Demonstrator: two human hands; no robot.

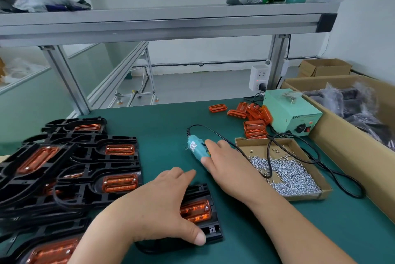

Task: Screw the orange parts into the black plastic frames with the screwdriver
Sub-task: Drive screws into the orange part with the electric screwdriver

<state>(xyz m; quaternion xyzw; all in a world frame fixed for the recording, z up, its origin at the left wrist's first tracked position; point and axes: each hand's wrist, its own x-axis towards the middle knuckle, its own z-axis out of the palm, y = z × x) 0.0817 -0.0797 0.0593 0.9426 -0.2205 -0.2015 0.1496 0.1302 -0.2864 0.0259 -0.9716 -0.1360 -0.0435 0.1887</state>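
Centrally, left hand [158, 206] fingers gripping black frame [197, 191] edges, right hand [226, 167] fingers curled round screwdriver [195, 149], green mat [162, 118] beyond

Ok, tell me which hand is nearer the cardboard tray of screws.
Right. The right hand grips the screwdriver just left of the tray; the left hand holds a black frame farther left, nearer the person.

The letters "LED" are printed in dark type on the front panel of the pale green power supply box [284, 112] set on the tabletop [162, 118]. A white label [193, 146] is fixed to the electric screwdriver [196, 152]; its print cannot be read.
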